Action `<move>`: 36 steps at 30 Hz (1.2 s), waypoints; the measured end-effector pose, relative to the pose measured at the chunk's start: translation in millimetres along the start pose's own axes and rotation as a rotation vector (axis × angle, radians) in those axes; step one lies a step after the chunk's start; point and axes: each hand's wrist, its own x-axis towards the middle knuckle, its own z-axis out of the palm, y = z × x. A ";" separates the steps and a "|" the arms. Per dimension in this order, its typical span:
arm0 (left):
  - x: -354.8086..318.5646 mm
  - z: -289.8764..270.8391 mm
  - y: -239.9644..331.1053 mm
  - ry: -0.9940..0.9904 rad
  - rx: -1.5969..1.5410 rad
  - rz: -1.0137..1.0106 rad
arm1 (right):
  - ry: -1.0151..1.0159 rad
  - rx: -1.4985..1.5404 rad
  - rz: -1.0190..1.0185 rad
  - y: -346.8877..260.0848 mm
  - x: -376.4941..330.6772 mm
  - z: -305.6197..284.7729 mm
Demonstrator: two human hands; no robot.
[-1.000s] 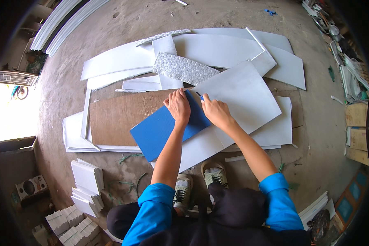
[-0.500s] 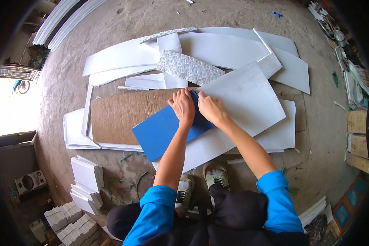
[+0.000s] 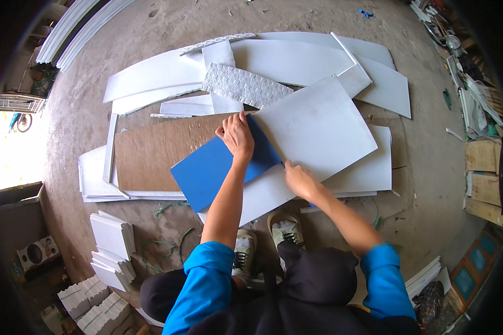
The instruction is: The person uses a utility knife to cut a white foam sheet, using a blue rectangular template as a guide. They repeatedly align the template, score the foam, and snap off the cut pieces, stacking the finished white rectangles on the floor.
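Note:
A blue rectangular board (image 3: pixel 207 167) lies at a slant over a large white sheet (image 3: pixel 325 124). With its fingers bent over the blue board's far edge, my left hand (image 3: pixel 238 135) presses it down on the sheet. My right hand (image 3: pixel 300 180) is closed at the blue board's right edge, low on the white sheet. A slim tool (image 3: pixel 283 164) shows only as a dark tip at its fingers; the rest is hidden in my grip. Under the board and sheet lies a brown wooden panel (image 3: pixel 151 155).
White panels (image 3: pixel 156 75) and a textured white offcut (image 3: pixel 246 85) lie beyond the wood. Stacks of white pieces (image 3: pixel 113 237) stand at the near left. Cardboard boxes (image 3: pixel 482 156) line the right side. Green strips (image 3: pixel 170 207) litter the concrete floor. My shoes (image 3: pixel 285 228) are close to the sheet's near edge.
My right hand has slid toward me along the blue board's right edge, from its far corner to near its lower corner. The left hand still holds the board down. The whole view has shifted slightly.

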 end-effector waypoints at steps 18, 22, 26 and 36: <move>-13.5 -14.5 15.2 -0.001 0.029 0.084 | -0.066 -0.042 -0.007 19.4 -82.6 -21.9; -73.8 -39.5 41.5 -0.247 0.023 0.175 | -0.112 -0.080 0.010 16.7 -67.5 -48.7; -82.4 -45.3 19.6 -0.280 0.055 0.257 | 0.006 -0.104 -0.039 0.2 -52.7 -69.1; -16.7 -100.2 -125.2 -0.394 0.219 0.395 | 0.125 0.839 -0.024 4.8 67.3 -27.7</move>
